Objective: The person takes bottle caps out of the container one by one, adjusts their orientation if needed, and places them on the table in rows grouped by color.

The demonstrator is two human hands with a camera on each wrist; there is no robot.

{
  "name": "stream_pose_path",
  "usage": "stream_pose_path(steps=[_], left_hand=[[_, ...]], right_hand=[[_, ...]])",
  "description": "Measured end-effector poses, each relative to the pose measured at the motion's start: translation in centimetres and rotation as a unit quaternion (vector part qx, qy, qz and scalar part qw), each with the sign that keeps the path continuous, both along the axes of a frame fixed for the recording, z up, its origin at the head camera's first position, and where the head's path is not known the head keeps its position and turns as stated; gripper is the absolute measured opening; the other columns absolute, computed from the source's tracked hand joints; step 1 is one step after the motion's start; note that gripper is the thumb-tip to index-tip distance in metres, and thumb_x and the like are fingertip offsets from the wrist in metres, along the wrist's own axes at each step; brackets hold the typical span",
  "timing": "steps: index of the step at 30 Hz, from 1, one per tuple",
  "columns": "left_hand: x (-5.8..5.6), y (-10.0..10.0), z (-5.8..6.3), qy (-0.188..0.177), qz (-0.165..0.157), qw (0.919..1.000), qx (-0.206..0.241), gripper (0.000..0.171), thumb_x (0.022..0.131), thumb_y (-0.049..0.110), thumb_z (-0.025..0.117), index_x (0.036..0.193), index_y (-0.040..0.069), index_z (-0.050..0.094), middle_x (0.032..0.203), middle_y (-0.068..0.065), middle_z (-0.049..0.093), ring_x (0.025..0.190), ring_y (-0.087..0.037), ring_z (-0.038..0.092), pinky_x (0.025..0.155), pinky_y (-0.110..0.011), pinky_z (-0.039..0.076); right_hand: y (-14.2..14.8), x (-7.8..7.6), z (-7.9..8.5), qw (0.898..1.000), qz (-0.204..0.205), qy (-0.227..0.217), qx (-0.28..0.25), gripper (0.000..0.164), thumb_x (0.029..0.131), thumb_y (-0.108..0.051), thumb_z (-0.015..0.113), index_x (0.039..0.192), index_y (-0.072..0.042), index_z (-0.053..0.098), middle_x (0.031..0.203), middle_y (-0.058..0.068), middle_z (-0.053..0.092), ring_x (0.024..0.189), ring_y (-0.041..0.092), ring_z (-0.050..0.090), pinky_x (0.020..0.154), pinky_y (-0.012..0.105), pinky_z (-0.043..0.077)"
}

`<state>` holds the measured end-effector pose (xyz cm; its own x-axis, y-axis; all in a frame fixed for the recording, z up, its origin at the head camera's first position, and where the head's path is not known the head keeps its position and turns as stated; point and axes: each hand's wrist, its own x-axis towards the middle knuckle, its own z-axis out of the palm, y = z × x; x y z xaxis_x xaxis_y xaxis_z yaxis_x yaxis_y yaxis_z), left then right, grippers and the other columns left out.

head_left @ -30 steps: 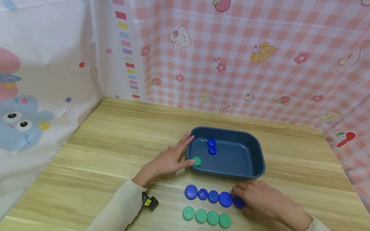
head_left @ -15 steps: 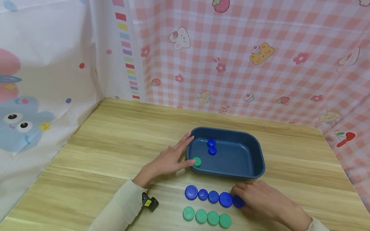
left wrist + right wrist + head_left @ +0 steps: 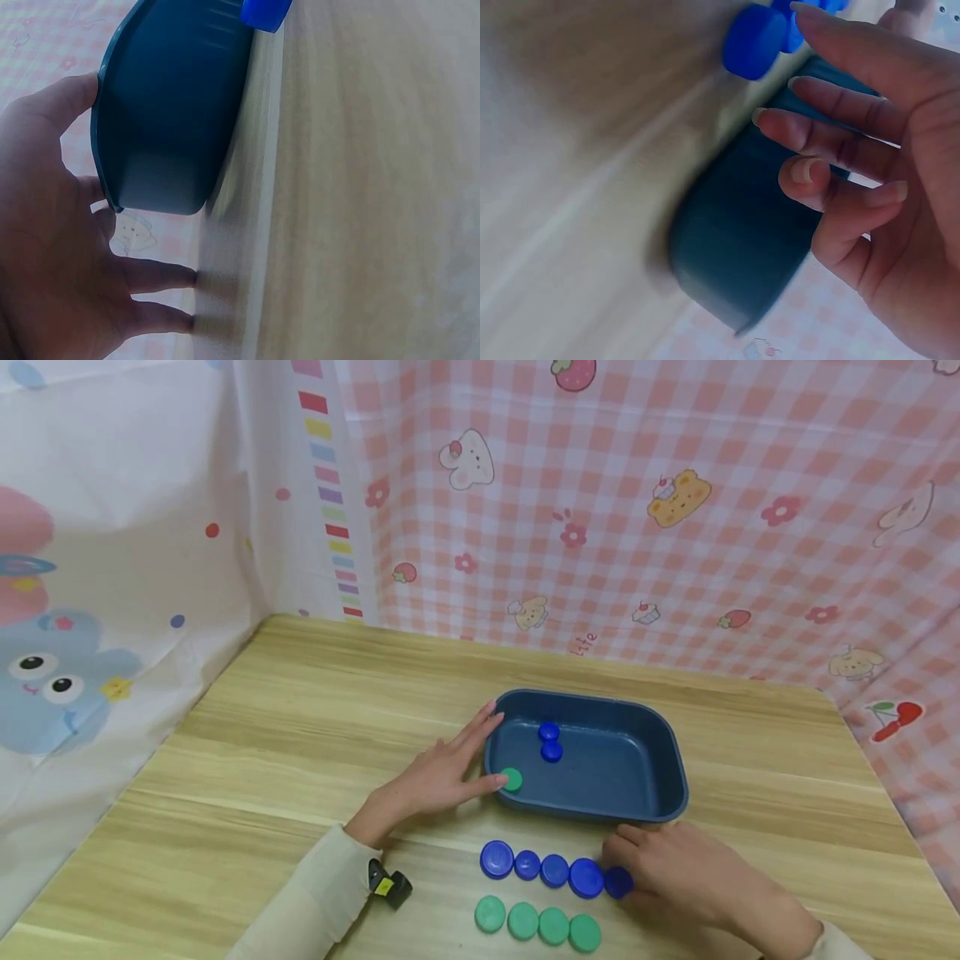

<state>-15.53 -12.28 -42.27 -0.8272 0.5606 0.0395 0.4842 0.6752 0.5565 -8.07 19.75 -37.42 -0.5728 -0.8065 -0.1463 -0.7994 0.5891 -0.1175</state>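
Note:
A row of several blue bottle caps (image 3: 554, 871) lies on the table before a dark blue rectangular tray (image 3: 600, 806). My right hand (image 3: 675, 870) is just beside the cap at the row's right end (image 3: 618, 882). In the right wrist view its fingertips (image 3: 802, 171) are loosely bent and hold nothing, with blue caps (image 3: 754, 41) just past the thumb. My left hand (image 3: 438, 774) rests at the tray's left end, fingers extended, thumb over the rim beside a green cap (image 3: 513, 778) inside. Two blue caps (image 3: 551, 750) also lie in the tray.
Closer to me, several green caps (image 3: 553, 927) form a second row on the wooden table (image 3: 300, 735). A black wrist device (image 3: 390, 885) sits on the left sleeve. A pink checkered cloth (image 3: 600, 568) hangs behind the table.
My right hand has drawn slightly right and off the end blue cap, which now shows more fully in the row. My left hand and the tray have stayed put.

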Motion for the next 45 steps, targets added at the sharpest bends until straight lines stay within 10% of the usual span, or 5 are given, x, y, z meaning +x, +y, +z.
stream_pose_path(steps=[25, 45], left_hand=[[0.0, -0.1, -0.2, 0.0, -0.002, 1.0, -0.003, 0.081, 0.094, 0.061, 0.043, 0.155, 0.029, 0.0, 0.16, 0.007, -0.009, 0.135, -0.036, 0.032, 0.101, -0.069, 0.02], [0.0, -0.2, -0.1, -0.011, -0.003, 0.9999, 0.004, 0.08, 0.095, 0.059, 0.044, 0.155, 0.028, 0.002, 0.16, 0.009, -0.01, 0.135, -0.034, 0.034, 0.101, -0.069, 0.021]], right_hand=[[-3.9, -5.0, 5.9, 0.98, 0.122, 0.158, -0.002, 0.025, 0.082, -0.028, 0.076, 0.096, -0.017, 0.06, 0.077, -0.009, 0.049, 0.063, 0.009, 0.053, 0.041, 0.018, 0.031], [-7.9, -10.4, 3.7, 0.979, 0.162, 0.082, 0.09, 0.041, 0.088, -0.027, 0.071, 0.127, -0.024, 0.06, 0.118, -0.003, 0.061, 0.102, 0.019, 0.057, 0.06, 0.026, 0.05]])
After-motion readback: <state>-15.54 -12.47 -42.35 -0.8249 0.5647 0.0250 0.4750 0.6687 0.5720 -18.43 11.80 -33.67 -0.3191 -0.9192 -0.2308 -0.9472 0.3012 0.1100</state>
